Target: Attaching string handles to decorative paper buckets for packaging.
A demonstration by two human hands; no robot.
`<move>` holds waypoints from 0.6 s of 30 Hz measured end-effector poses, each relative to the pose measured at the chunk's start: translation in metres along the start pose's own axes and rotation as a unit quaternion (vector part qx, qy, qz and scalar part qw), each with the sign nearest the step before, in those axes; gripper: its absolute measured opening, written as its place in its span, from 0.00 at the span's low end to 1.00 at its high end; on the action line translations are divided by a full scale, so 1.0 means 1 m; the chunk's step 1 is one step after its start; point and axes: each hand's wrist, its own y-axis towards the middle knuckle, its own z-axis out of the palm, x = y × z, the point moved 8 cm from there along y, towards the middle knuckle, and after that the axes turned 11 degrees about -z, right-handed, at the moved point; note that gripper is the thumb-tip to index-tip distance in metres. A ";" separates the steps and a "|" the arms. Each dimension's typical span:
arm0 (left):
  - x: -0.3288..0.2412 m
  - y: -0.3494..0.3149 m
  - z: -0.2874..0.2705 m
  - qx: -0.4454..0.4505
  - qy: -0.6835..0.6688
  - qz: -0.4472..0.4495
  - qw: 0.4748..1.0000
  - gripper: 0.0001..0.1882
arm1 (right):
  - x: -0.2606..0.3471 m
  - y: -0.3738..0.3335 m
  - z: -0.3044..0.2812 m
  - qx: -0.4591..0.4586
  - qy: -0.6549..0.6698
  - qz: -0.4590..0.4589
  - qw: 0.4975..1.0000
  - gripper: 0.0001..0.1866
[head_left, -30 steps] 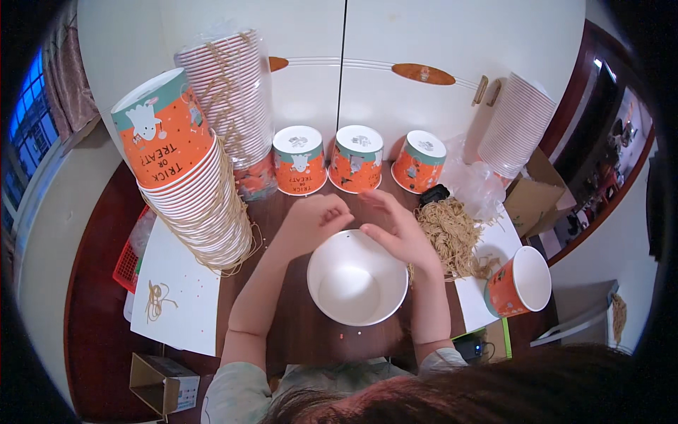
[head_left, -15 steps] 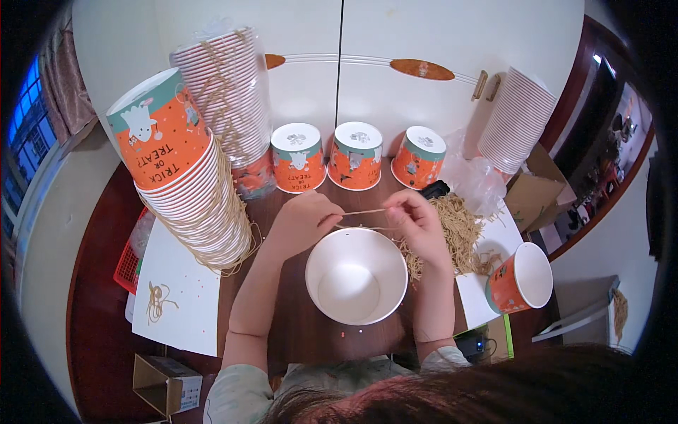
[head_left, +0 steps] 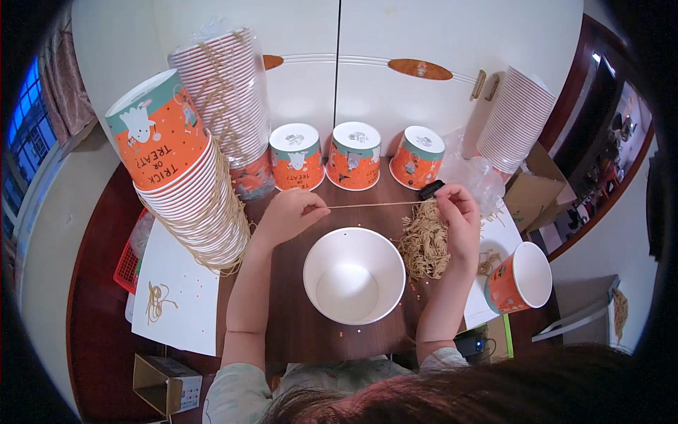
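My left hand (head_left: 291, 214) and my right hand (head_left: 458, 210) pinch the two ends of a tan string (head_left: 381, 205). It is stretched nearly level above the table, on the far side of an open paper bucket (head_left: 354, 283). The bucket stands upright between my forearms, white inside, with small holes near its rim at the far and near sides. Beside my right hand lies a heap of tan strings (head_left: 426, 244). A small black object (head_left: 431, 189), its kind unclear, sits just behind the heap.
Three upside-down orange buckets (head_left: 354, 157) line the back. Tall nested stacks stand left: one strung (head_left: 187, 205), one in plastic (head_left: 222, 99). A white stack (head_left: 515, 120) rises at back right. An orange bucket (head_left: 519, 279) leans at right. Loose strings (head_left: 159, 302) lie on white paper at left.
My hands have moved apart, the right one farther to the right, and the string between them is now drawn into one long straight line. The open bucket has barely shifted.
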 end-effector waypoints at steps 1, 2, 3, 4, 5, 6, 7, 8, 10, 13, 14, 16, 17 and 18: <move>-0.001 0.001 0.000 -0.001 -0.014 0.002 1.000 0.08 | 0.000 0.000 -0.003 -0.006 -0.016 -0.003 1.000 0.04; -0.003 0.000 0.000 -0.001 -0.015 0.003 1.000 0.08 | 0.002 0.000 -0.004 -0.006 -0.016 -0.004 1.000 0.04; -0.003 0.000 0.001 0.013 -0.009 -0.013 1.000 0.08 | 0.001 0.000 -0.006 -0.020 -0.024 0.007 0.999 0.04; -0.002 -0.001 0.002 0.027 -0.003 -0.029 0.999 0.08 | 0.000 0.000 -0.009 -0.035 -0.031 0.018 0.999 0.05; -0.003 -0.001 0.002 0.027 -0.002 -0.029 0.999 0.08 | 0.000 0.000 -0.010 -0.034 -0.031 0.018 0.999 0.05; -0.002 -0.001 0.004 0.045 -0.023 -0.039 0.998 0.07 | 0.000 0.000 -0.013 -0.025 -0.034 0.023 0.999 0.05; -0.001 -0.001 0.006 0.063 -0.044 -0.050 0.996 0.07 | -0.001 0.000 -0.015 -0.016 -0.038 0.029 0.999 0.05; -0.001 -0.001 0.007 0.063 -0.045 -0.050 0.996 0.07 | -0.002 0.000 -0.020 -0.016 -0.038 0.028 0.999 0.05; -0.006 -0.002 0.006 0.070 -0.120 -0.022 0.990 0.06 | -0.004 0.001 -0.015 0.056 -0.121 0.025 0.991 0.05; -0.015 -0.005 0.008 0.075 -0.110 -0.010 0.991 0.05 | -0.001 -0.007 0.009 0.230 -0.391 -0.046 0.890 0.07; -0.020 -0.006 0.009 0.076 -0.111 -0.008 0.991 0.05 | -0.001 -0.009 0.018 0.258 -0.390 -0.068 0.881 0.08; -0.036 -0.010 0.011 0.038 -0.001 0.037 0.999 0.04 | -0.007 -0.015 0.043 0.301 -0.377 -0.045 0.875 0.13; -0.038 -0.011 0.015 0.037 0.000 0.036 0.999 0.04 | -0.007 -0.017 0.058 0.301 -0.320 -0.057 0.897 0.15; -0.041 -0.016 0.017 0.040 0.023 0.053 0.998 0.04 | -0.008 -0.019 0.075 0.303 -0.258 -0.070 0.915 0.17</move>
